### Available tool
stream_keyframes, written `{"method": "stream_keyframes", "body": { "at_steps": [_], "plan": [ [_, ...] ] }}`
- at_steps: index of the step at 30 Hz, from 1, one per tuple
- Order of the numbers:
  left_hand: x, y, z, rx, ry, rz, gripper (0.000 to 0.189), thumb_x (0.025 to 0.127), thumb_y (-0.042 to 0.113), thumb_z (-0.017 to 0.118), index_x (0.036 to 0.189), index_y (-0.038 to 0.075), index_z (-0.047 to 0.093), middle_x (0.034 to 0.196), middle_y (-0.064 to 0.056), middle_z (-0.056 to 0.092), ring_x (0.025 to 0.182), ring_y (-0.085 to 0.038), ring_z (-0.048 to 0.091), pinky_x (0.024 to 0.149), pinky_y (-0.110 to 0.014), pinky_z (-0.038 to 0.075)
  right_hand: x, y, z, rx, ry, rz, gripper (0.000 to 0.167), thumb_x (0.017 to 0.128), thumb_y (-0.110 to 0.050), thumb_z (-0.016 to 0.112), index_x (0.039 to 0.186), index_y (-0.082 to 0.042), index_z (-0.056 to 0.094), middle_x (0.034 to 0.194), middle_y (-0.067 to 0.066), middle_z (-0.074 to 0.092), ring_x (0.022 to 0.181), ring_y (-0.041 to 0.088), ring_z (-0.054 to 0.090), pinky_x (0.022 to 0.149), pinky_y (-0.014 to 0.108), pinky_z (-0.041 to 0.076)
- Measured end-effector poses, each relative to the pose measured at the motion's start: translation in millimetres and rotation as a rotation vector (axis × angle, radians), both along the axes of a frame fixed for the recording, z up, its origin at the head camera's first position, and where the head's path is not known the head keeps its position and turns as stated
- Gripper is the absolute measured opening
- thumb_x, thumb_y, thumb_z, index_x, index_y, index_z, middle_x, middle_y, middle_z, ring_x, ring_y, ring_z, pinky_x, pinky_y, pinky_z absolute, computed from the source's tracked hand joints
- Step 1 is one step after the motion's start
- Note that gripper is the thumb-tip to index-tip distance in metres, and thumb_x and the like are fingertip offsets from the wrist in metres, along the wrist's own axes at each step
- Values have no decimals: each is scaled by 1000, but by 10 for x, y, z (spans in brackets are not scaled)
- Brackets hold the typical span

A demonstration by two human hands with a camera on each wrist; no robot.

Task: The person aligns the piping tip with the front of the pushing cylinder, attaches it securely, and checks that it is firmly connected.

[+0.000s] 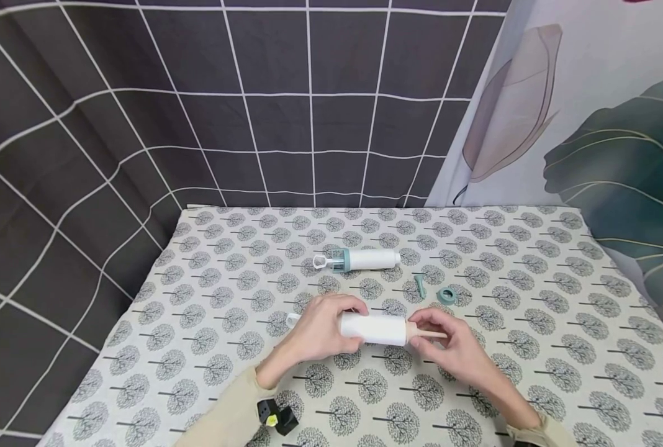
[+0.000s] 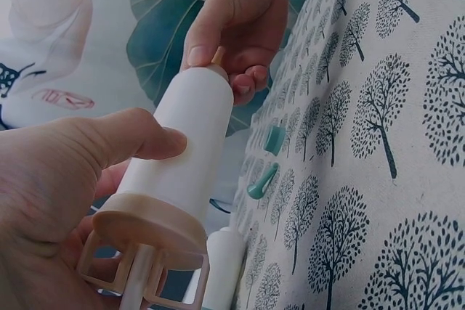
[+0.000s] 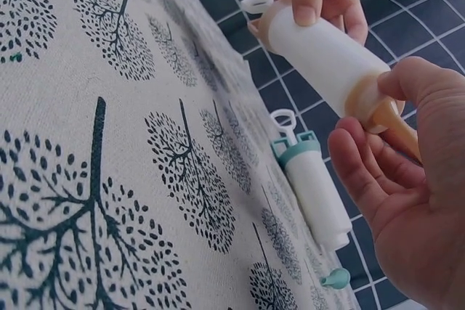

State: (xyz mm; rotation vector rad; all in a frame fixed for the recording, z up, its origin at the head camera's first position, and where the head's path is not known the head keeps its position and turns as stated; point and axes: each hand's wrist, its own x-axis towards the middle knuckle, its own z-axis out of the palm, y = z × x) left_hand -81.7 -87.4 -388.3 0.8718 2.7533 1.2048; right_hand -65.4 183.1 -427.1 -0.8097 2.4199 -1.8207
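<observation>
My left hand (image 1: 321, 328) grips the white barrel of an icing syringe (image 1: 380, 329) just above the table, thumb along its side. The left wrist view shows the syringe's beige collar (image 2: 149, 223) with two side loops and a pale plunger rod. At the other end, my right hand (image 1: 453, 345) pinches the beige screw cap between thumb and fingers. Out of that cap sticks a slim beige nozzle (image 3: 396, 136), seated in the barrel's end. Its plunger ring (image 3: 257, 3) shows in the right wrist view. Whether the cap is turning cannot be told.
Behind the hands lies a second icing syringe (image 1: 372, 259) with a teal collar. A small teal nozzle (image 1: 419, 286) and a teal ring cap (image 1: 446, 295) lie right of it. A tree-print cloth (image 1: 225, 372) covers the table; a dark checked curtain (image 1: 275, 124) hangs behind.
</observation>
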Motion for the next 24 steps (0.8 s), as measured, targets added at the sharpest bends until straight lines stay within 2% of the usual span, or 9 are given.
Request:
{"method": "stream_keyframes", "body": {
  "at_steps": [4, 10, 12, 17, 21, 24],
  "plan": [
    [-4, -3, -3, -2, 10, -6, 42, 67, 11, 89, 105, 15, 72, 104, 3, 72, 88, -10, 59, 86, -41, 43, -2, 8, 3, 1, -36, -1, 23, 89, 2, 69, 111, 1, 64, 101, 9, 68, 89, 17, 68, 76, 33, 58],
    [-3, -7, -1, 0, -1, -9, 42, 68, 11, 89, 105, 15, 72, 102, 3, 72, 86, -9, 58, 86, -41, 43, 15, 27, 31, -18, -164, 19, 25, 93, -3, 67, 114, 10, 61, 101, 21, 67, 83, 33, 70, 72, 39, 59],
    [-1, -7, 0, 3, -6, -12, 42, 68, 11, 89, 106, 15, 72, 103, 3, 72, 86, -8, 58, 87, -42, 43, 19, 31, 40, -19, -191, 25, 26, 94, -3, 66, 114, 12, 60, 100, 23, 67, 82, 34, 70, 70, 40, 59],
    [5, -7, 3, 7, -12, -16, 42, 68, 10, 88, 106, 14, 71, 103, 2, 72, 86, -8, 59, 88, -43, 43, 21, 32, 58, 16, -199, 19, 25, 96, -6, 63, 113, 13, 61, 96, 19, 69, 78, 32, 70, 67, 39, 59],
    [11, -10, 5, 7, -17, -15, 42, 68, 10, 88, 106, 13, 71, 104, 2, 72, 87, -9, 60, 89, -44, 43, 25, 20, 60, 35, -202, -2, 27, 96, -7, 64, 116, 11, 61, 99, 17, 69, 80, 28, 70, 68, 38, 59],
    [9, -15, 0, 11, -18, -18, 42, 68, 9, 88, 106, 12, 71, 105, 1, 72, 88, -10, 60, 88, -44, 43, 17, 3, 42, 42, -117, -16, 32, 91, -3, 67, 120, 9, 59, 105, 14, 67, 88, 19, 67, 74, 32, 58]
  ]
}}
